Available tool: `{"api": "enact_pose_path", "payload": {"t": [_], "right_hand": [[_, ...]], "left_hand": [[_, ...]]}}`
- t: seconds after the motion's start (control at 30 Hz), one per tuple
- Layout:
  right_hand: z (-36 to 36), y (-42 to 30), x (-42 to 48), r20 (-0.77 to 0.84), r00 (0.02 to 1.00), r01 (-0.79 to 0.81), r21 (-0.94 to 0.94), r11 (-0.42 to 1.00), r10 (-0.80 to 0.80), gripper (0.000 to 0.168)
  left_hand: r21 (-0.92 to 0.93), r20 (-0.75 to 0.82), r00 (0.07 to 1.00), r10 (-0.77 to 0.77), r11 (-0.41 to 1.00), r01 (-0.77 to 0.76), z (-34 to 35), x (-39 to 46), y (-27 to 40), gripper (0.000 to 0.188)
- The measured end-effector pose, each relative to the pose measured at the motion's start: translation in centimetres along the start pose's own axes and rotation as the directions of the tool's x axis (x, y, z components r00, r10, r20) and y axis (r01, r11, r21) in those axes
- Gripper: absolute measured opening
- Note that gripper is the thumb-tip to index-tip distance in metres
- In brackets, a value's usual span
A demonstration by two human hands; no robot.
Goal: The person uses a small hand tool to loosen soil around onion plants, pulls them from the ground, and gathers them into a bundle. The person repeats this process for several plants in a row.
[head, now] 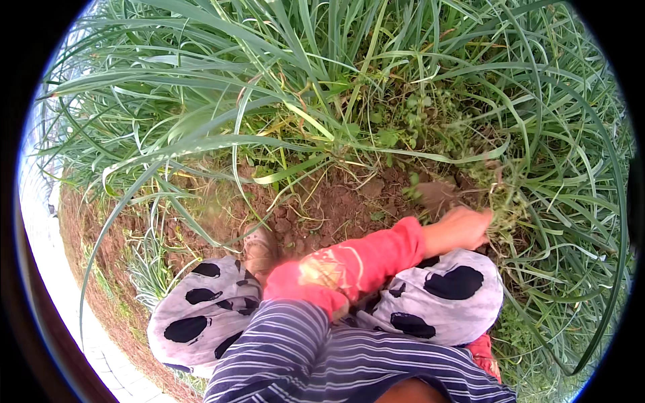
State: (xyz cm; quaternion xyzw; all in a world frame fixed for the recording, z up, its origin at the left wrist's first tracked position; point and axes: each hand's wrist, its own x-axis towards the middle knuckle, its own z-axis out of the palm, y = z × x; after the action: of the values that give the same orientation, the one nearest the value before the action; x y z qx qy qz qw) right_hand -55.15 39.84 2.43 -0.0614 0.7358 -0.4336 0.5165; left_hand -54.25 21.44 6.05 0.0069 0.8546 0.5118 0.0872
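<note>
My left arm, in a red sleeve cover, crosses in front of me to the right. At its end my left hand is closed around a bunch of pulled weeds with thin stems, blurred by motion. Beside that hand a blurred brown shape lies over the soil; whether it is a clod or a tool I cannot tell. My right hand is out of view; only a bit of red sleeve shows past my right knee. Bare reddish soil lies before me.
Tall, long-leaved green crop plants stand ahead and along the right. Low weeds grow among their bases. My shoe rests on the soil between my spotted trouser knees. Pale sheeting borders the left.
</note>
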Motion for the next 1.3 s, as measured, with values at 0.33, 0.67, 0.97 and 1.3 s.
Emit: {"api": "enact_pose_path", "payload": {"t": [0.33,0.67,0.97,1.3], "right_hand": [[-0.7,-3.4,1.6,-0.074,0.994,0.034,-0.456,0.889,-0.077,0.029],[6.2,-3.7,13.6,0.215,0.897,0.440,-0.527,0.727,-0.386,0.019],[7.5,-0.3,14.1,0.062,0.924,0.383,-0.168,0.908,-0.378,0.017],[8.4,-6.5,12.7,0.216,0.927,0.376,-0.535,0.756,-0.308,0.021]], "left_hand": [[-0.331,-0.222,0.725,-0.652,0.750,0.573,-2.0,-9.0,-7.8,0.027],[-0.643,-0.571,0.552,-0.608,0.749,0.160,0.4,-7.7,-18.0,0.033],[-0.856,-0.516,0.175,-0.839,0.497,-0.143,-0.5,-13.5,-17.0,0.031],[-0.563,-0.684,0.340,-0.646,0.763,0.317,-6.1,-9.7,-20.9,0.040]]}}
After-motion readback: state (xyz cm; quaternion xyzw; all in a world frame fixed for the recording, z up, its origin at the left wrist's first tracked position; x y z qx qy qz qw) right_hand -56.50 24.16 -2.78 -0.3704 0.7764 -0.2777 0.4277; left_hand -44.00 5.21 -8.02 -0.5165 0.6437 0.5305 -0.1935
